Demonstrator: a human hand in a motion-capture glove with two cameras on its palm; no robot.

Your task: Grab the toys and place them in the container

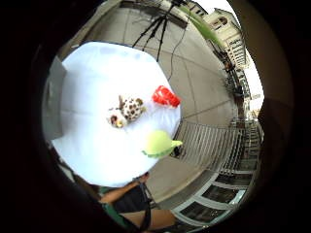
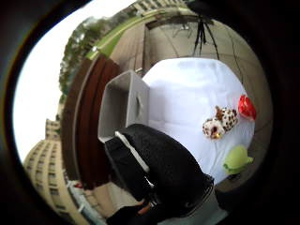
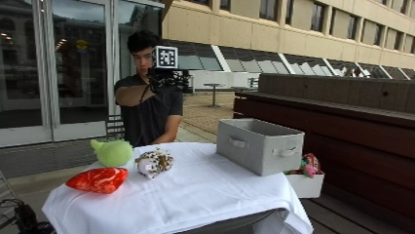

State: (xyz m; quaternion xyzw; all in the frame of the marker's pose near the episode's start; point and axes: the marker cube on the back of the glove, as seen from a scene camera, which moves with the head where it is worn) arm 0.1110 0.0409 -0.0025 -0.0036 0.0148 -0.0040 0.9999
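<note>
Three soft toys sat waiting on the table.

The gloved hand (image 3: 167, 80) was up high; I could not tell its fingers. The spotted toy (image 3: 153, 162) looked squishy and light, best grabbed round its middle.

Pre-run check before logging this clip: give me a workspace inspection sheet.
Surface: table under white cloth.
Job's things: red toy, green toy, spotted toy along one side; grey container at the opposite edge, contents not visible.
Clutter: white box of toys beside table.
Grippers: gloved right hand raised high above table, holding nothing.
Cables: nothing seen on table.
Surroundings: outdoor terrace, wooden bench, tripod.
</note>
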